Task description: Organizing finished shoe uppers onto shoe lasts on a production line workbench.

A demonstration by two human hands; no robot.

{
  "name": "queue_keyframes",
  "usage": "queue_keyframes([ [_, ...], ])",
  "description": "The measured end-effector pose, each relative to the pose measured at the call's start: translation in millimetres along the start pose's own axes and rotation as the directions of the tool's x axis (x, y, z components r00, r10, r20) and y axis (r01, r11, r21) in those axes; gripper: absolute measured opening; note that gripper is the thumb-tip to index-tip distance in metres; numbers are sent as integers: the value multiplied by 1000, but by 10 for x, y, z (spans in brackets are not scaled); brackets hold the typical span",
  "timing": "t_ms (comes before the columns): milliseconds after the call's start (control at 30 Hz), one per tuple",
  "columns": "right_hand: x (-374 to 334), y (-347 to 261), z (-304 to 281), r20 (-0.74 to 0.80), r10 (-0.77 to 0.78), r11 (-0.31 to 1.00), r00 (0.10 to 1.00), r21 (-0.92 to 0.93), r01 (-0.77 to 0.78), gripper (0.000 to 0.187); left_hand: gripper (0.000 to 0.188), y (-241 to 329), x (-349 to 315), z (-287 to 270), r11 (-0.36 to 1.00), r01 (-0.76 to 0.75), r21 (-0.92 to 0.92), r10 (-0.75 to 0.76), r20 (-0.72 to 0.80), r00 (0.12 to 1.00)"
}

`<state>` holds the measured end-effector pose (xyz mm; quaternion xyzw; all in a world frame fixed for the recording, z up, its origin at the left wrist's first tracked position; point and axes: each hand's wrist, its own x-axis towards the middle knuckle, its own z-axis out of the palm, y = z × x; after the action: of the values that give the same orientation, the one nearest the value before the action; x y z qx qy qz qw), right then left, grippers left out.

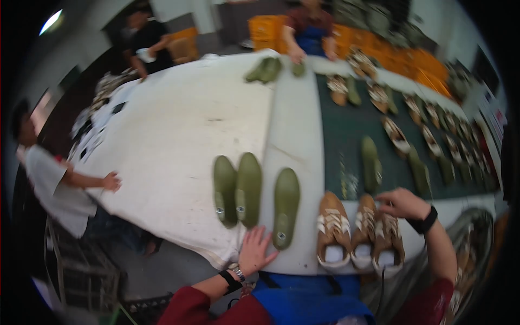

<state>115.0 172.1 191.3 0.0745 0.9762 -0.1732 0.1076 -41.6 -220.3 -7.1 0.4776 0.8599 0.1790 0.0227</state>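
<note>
My left hand [255, 252] lies at the table's near edge, fingers spread and holding nothing. Just beyond its fingertips are two green shoe lasts [248, 189] side by side, and a single green last [286, 208] is to their right. Three brown sneakers with white stripes stand in a row, toes pointing away: a left one [333, 230], a middle one [364, 230] and a right one [389, 244]. My right hand [406, 205] is at the toe of the right sneaker, fingers curled round it; the hand covers that toe.
A dark green belt [346, 146] carries several brown shoes and green lasts to the right. White cloth [179, 135] covers the table's left. Across the table a person in a blue apron [311, 40] touches a last; two other people are at the left. Orange crates [265, 30] stand behind.
</note>
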Motion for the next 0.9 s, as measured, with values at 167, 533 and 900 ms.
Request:
queue_keyframes([
  [167, -16, -434, 190, 195, -165, 983, 967, -45, 177, 33, 63, 11, 34, 1, 998, 3, 58, 1, -52, 999],
  [533, 802, -1243, 567, 347, -474, 871, 809, 51, 489, 45, 61, 67, 27, 60, 998, -41, 36, 43, -66, 997],
  [900, 1221, -1506, 1417, 372, -653, 753, 660, 221, 620, 49, 59, 51, 11, 43, 998, -64, 4, 64, -70, 995],
])
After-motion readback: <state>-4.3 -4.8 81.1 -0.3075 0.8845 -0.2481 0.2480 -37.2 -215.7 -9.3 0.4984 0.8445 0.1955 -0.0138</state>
